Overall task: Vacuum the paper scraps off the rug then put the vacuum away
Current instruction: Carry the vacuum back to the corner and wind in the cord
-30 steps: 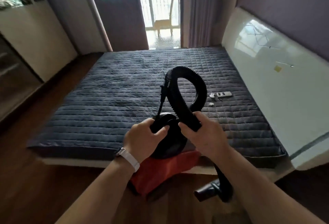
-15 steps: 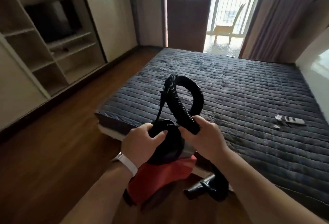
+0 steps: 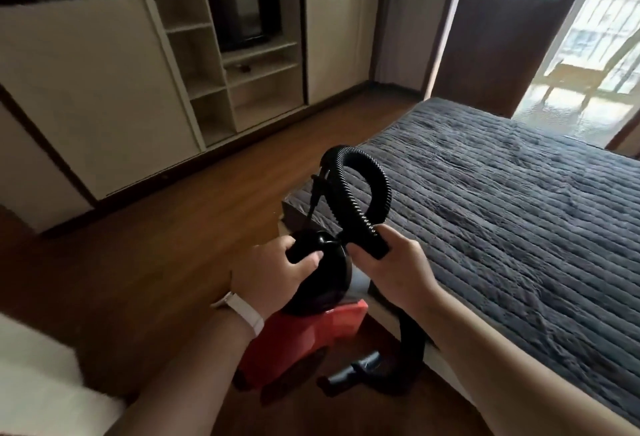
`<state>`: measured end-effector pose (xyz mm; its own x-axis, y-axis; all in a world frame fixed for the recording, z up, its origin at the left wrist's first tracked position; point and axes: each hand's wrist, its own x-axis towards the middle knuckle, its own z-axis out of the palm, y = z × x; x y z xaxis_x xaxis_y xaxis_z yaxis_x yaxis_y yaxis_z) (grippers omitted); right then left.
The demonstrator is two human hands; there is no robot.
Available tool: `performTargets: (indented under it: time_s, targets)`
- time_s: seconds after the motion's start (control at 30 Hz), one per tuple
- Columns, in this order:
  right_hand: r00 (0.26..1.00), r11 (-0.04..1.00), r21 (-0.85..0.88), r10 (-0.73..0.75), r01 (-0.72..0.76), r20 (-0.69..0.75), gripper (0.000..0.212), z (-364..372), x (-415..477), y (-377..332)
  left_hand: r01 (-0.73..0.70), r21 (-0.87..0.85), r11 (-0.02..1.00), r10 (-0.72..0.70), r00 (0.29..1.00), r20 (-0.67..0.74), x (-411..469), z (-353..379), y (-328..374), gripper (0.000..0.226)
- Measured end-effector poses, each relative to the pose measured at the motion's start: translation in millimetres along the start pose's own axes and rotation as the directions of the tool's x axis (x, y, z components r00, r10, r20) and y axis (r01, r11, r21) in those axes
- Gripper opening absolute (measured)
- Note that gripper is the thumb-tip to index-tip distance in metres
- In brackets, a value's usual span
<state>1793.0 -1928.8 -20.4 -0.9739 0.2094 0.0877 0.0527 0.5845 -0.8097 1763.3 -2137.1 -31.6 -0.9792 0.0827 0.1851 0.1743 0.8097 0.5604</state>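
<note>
Head view, single frame.

- L hand (image 3: 273,276): fingers (image 3: 273,248) curled round black top handle of vacuum (image 3: 304,335), carrying it. White wristband (image 3: 242,314) on that wrist.
- R hand (image 3: 394,272): wrapped round ribbed hose (image 3: 377,179) near its cuff, firm hold.
- Vacuum: red body hangs directly under L hand, clear of wood floor (image 3: 166,227), low centre of view. Body's long axis runs approx 7→1 o'clock.
- Hose: rises from R hand toward 12, arcs over, drops back to the black top at approx 10 o'clock of R hand. A second black run goes down past R wrist to nozzle (image 3: 356,366) at 6 o'clock, dangling near floor.
- Rug (image 3: 502,213), dark quilted, on low platform: at 3 o'clock of both hands, R hand nearer. No scraps visible on the part in view.
- Shelf unit (image 3: 221,64) at 11 o'clock, well apart.

Judgement: suction step prob. done; now the carry-to-storage step. Storage spot not identifiable. Key relation: the load sits below L hand, so L hand bears the weight and R hand only tames the hose. Risk: the dangling nozzle snagging the platform edge.
</note>
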Motion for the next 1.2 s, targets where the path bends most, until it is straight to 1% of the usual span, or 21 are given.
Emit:
performTargets:
  time_s: [0.13, 0.27, 0.4, 0.47, 0.63, 0.7, 0.77, 0.87, 1.0, 1.2]
  targets:
    - [0.996, 1.0, 0.0, -0.012, 0.012, 0.09, 0.022, 39.1, 51.9, -7.7, 0.108, 0.008, 0.994, -0.108, 0.994, -0.007, 32.4, -5.3, -30.5, 0.051]
    - [0.982, 1.0, 0.021, -0.026, 0.023, 0.189, 0.022, 78.6, 117.8, -10.9, 0.222, 0.101, 0.97, -0.223, 0.975, 0.003, 79.1, -4.3, -52.4, 0.047]
    - [0.959, 0.993, 0.114, -0.07, 0.039, 0.275, 0.024, 108.9, 188.8, -15.6, 0.303, 0.139, 0.943, -0.306, 0.952, 0.004, 132.7, -3.0, -67.4, 0.04]
    - [0.941, 0.989, 0.141, -0.095, 0.051, 0.324, 0.026, 118.2, 221.7, -21.9, 0.334, 0.153, 0.93, -0.339, 0.941, 0.005, 158.6, -5.3, -72.5, 0.041]
    - [0.894, 0.973, 0.202, -0.189, 0.114, 0.407, 0.023, 145.4, 295.2, -61.1, 0.409, 0.18, 0.895, -0.4, 0.913, -0.084, 213.4, -23.3, -89.5, 0.053]
    - [0.877, 0.965, 0.215, -0.231, 0.151, 0.422, 0.021, 158.8, 312.1, -79.2, 0.469, 0.174, 0.866, -0.455, 0.883, -0.115, 228.0, -32.6, -99.3, 0.05]
    - [0.865, 0.959, 0.214, -0.265, 0.188, 0.426, 0.025, 173.0, 328.1, -95.5, 0.511, 0.152, 0.846, -0.488, 0.857, -0.162, 241.9, -41.7, -111.5, 0.047]
    - [0.84, 0.955, 0.207, -0.287, 0.214, 0.46, 0.032, 199.4, 353.4, -116.9, 0.534, 0.105, 0.839, -0.509, 0.838, -0.196, 262.9, -55.6, -135.7, 0.046]
    - [0.81, 0.949, 0.211, -0.309, 0.233, 0.498, 0.028, 249.7, 379.9, -138.2, 0.549, 0.054, 0.834, -0.528, 0.822, -0.214, 288.9, -70.0, -183.8, 0.045]
    - [0.823, 0.963, 0.148, -0.27, 0.226, 0.499, 0.024, 343.6, 431.8, -178.2, 0.523, -0.023, 0.852, -0.52, 0.84, -0.154, 348.1, -96.6, -284.8, 0.044]
